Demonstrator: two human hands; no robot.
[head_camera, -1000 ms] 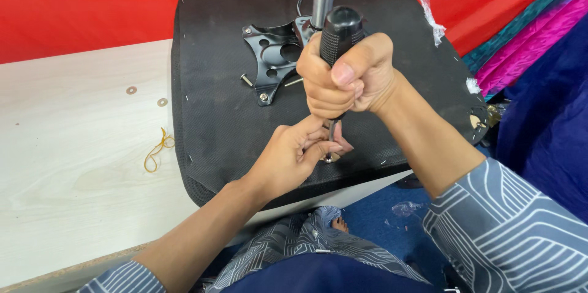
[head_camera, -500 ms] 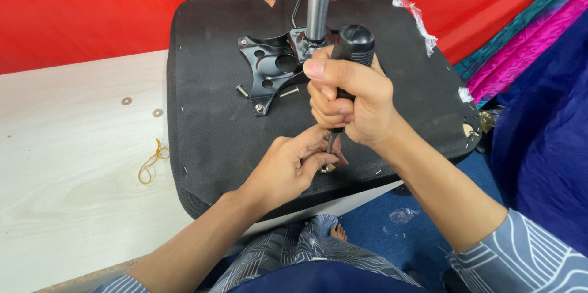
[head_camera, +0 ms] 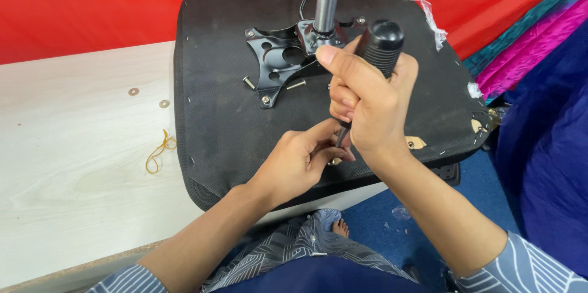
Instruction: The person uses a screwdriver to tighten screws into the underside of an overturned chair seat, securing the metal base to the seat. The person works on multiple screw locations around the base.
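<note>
Black seat underside [head_camera: 233, 127] sits nearer now, its metal plate [head_camera: 278, 66] lower in view. Near its front edge your left hand [head_camera: 300, 161] keeps pinching the screwdriver [head_camera: 373, 60] tip; your right hand [head_camera: 370, 103], above, stays fisted round the handle, so driving continues.

Bare hands, striped sleeves

The left hand [head_camera: 300, 161] and right hand [head_camera: 367, 106] wear no gloves or rings; below both, grey-blue sleeves [head_camera: 533, 265] with thin white stripes cover the upper arms, forearms bare, over matching patterned trousers [head_camera: 294, 247].
</note>
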